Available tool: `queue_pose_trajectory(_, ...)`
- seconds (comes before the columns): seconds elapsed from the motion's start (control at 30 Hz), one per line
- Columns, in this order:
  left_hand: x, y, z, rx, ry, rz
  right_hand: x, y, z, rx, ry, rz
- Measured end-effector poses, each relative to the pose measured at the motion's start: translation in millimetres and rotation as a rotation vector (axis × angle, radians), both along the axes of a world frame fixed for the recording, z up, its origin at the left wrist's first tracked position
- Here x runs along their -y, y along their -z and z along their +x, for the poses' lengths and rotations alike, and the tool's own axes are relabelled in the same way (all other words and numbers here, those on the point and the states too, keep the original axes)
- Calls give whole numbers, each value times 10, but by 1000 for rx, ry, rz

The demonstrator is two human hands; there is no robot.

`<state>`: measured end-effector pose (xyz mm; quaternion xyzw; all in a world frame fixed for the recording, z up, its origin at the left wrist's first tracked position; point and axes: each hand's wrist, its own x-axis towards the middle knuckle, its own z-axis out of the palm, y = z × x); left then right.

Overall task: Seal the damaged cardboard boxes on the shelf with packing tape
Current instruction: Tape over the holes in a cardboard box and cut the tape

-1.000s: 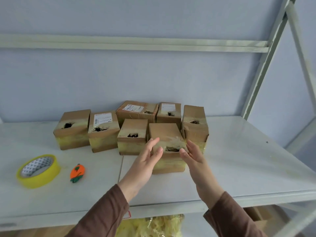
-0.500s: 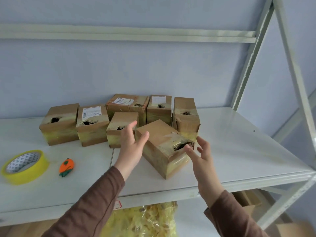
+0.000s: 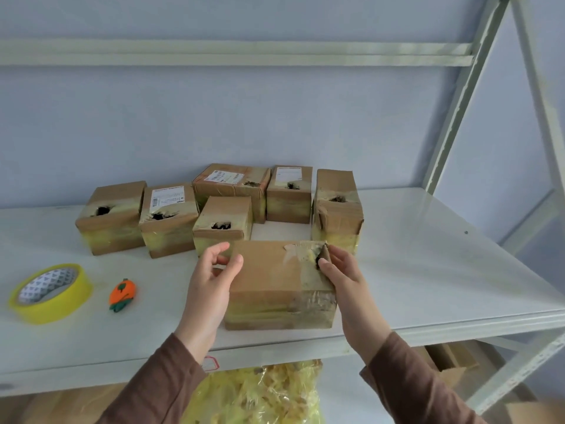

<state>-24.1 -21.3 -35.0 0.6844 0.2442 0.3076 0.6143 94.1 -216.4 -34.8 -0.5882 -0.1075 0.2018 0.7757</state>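
orange carrot-shaped item (image 3: 122,294) on shelf | yellow plastic bag (image 3: 256,393) underneath | blue wall (image 3: 275,117)

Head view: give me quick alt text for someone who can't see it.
Both hands hold a cardboard box at the front of a white shelf: left hand on its left edge, right hand at the torn corner. Six more holed boxes sit behind; a yellow tape roll lies left.
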Motion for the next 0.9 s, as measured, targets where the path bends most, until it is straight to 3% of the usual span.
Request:
queue_pose_trajectory(0.33,-262,9,-174,-68,62,-112,-265,-155,96,40,-207,-100)
queue_pose_trajectory(0.5,-258,-64,-247,-38,76,-108,-205,-339,69,466,-111,-385)
queue_pose_trajectory(0.67,-347,-108,-489,-105,-25,151,-333,-557,-200,923,-21,-335)
queue_pose_trajectory(0.77,-557,-126,-763,-169,-104,334,-567,-628,-491,1107,-35,-206)
queue_pose_trajectory(0.83,-776,-156,-973,-222,-141,462,-787,-590,-718,1099,-135,-115)
queue_pose_trajectory(0.9,-1054,-173,-1158,-307,-200,615,-1026,-527,-922,970,-270,-82)
